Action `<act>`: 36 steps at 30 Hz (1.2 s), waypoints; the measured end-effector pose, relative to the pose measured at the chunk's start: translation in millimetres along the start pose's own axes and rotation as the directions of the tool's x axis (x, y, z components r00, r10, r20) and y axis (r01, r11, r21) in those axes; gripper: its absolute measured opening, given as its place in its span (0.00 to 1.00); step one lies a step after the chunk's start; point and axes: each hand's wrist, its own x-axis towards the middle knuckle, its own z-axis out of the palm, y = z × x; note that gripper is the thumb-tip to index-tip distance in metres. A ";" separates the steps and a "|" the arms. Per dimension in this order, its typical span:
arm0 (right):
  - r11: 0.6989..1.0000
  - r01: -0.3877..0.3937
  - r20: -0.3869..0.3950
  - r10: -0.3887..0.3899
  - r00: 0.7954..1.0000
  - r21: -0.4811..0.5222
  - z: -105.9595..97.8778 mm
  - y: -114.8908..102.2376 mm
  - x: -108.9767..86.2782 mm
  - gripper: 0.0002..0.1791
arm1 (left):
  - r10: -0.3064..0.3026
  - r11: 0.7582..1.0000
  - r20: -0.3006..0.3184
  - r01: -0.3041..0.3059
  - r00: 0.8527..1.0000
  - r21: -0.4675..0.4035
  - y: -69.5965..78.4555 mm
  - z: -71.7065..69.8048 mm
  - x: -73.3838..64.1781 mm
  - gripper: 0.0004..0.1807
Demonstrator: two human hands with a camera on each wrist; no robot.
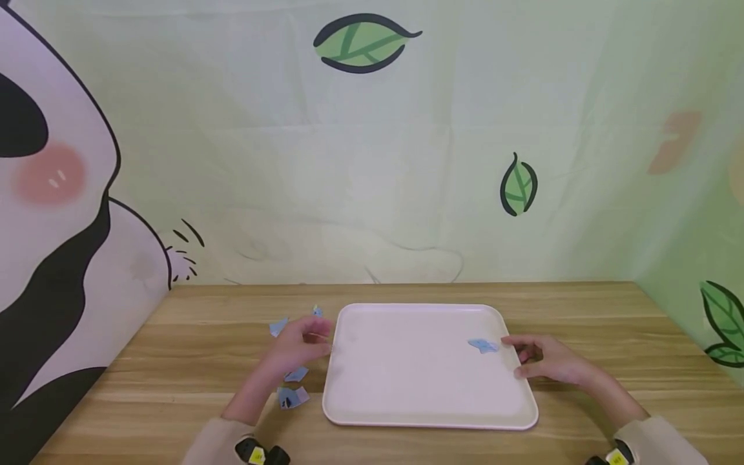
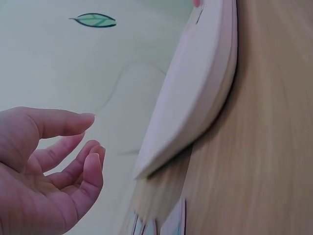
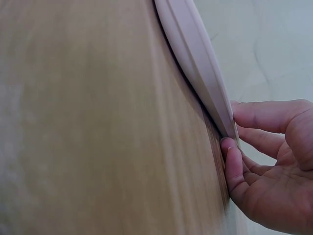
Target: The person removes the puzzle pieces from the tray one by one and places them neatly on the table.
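A pale, shallow rectangular tray (image 1: 418, 387) lies on the wooden table. On its right part sits a flat, irregular blue piece (image 1: 484, 346). My right hand (image 1: 552, 360) is at the tray's right edge. In the right wrist view, the thumb and fingers of that hand (image 3: 274, 161) pinch the rim. To the left of the tray is my left hand (image 1: 299, 345), its fingers loosely bent and holding nothing. The left wrist view shows this hand (image 2: 54, 171) apart from the tray (image 2: 190, 83). Several blue picture pieces (image 1: 292, 398) lie around the left hand, some partly hidden by it.
The wooden table (image 1: 610, 323) runs back to a pale green cloth wall (image 1: 395, 181) printed with leaves (image 1: 363, 45). At the left is a large printed panda (image 1: 58, 226). A wrist camera (image 1: 261, 452) sits on the left sleeve.
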 end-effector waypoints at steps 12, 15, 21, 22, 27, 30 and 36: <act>1.000 -0.008 0.007 0.008 1.000 0.014 -1.5 -2.7 -0.3 0.34 | 0.034 0.997 0.078 -0.028 0.996 -0.075 26.2 51.6 26.5 0.18; 1.000 -0.017 0.009 0.017 1.000 0.016 -1.8 -2.9 -0.2 0.34 | 0.044 0.996 0.102 -0.036 0.994 -0.079 35.9 66.6 32.0 0.19; 1.000 -0.018 0.013 0.017 1.000 0.003 -1.1 -2.8 -0.3 0.35 | 0.068 0.992 0.157 -0.050 0.985 -0.117 47.6 99.0 41.7 0.19; 1.000 -0.015 0.013 0.015 1.000 0.005 -0.9 -3.0 -0.3 0.35 | 0.063 0.992 0.167 -0.043 0.984 -0.119 49.0 104.7 43.1 0.19; 1.000 -0.012 0.013 0.012 1.000 0.018 -0.9 -3.3 -0.2 0.34 | 0.044 0.989 0.187 -0.016 0.981 -0.145 57.7 133.4 49.6 0.18; 1.000 -0.013 0.013 0.013 1.000 0.019 -0.9 -3.2 0.0 0.34 | 0.042 0.984 0.188 -0.008 0.981 -0.177 61.3 147.7 54.4 0.18; 1.000 -0.015 0.018 0.015 1.000 0.025 -1.1 -3.2 0.3 0.34 | 0.046 0.972 0.172 -0.005 0.984 -0.234 63.2 168.7 65.5 0.18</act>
